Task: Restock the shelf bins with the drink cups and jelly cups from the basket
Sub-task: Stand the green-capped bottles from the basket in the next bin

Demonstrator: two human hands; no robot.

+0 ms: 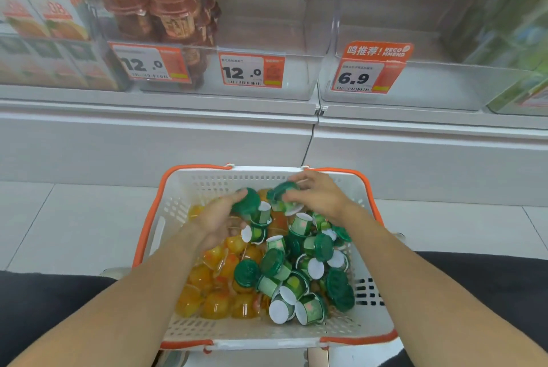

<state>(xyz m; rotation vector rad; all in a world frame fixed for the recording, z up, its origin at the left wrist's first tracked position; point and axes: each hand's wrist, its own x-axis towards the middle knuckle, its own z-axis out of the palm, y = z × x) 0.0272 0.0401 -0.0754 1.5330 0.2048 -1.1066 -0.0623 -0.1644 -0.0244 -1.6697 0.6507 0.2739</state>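
Note:
A white basket (178, 197) with an orange rim sits on the floor below me. Its right half holds several green-lidded drink cups (308, 266); orange jelly cups (216, 289) fill the left half. My left hand (219, 215) grips one green-lidded cup (249, 202) above the pile. My right hand (317, 194) grips another green-lidded cup (281, 193) near the basket's far side. Above stand clear shelf bins: the middle bin (267, 82), tagged 12.0, and the right bin (444, 91), tagged 6.9, look empty at the front.
Brown-lidded jars (166, 11) fill the bin on the left of the middle one. White and orange cartons (38, 5) stand at far left, green packages (516, 26) at far right. A white shelf base runs below the bins. Grey floor tiles surround the basket.

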